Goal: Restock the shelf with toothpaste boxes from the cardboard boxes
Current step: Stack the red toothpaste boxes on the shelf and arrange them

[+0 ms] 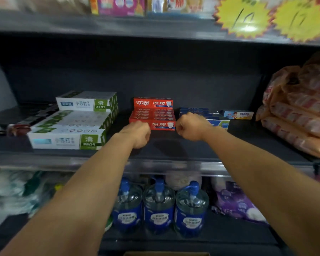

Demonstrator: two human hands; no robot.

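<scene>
Red boxes: toothpaste stack (152, 115) sits mid-shelf, front box lowest, between both hands.
Left hand: left hand (138, 134) covers the front box's left end, fingers curled; a real grip I cannot tell.
Right hand: right hand (191, 126) fisted just beside the right end, seemingly holding nothing.
Neighbours: green-and-white boxes (68, 139) left, blue boxes (218, 122) right.
Tip: square the stack, labels facing out, flush with the shelf (166, 150) front.

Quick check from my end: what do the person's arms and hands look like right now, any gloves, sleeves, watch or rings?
Both forearms are bare as far as the frame shows, with no sleeves in view. The left hand and right hand wear no gloves. No watch, bracelet or band shows on either wrist. Rings cannot be judged from this view.
</scene>
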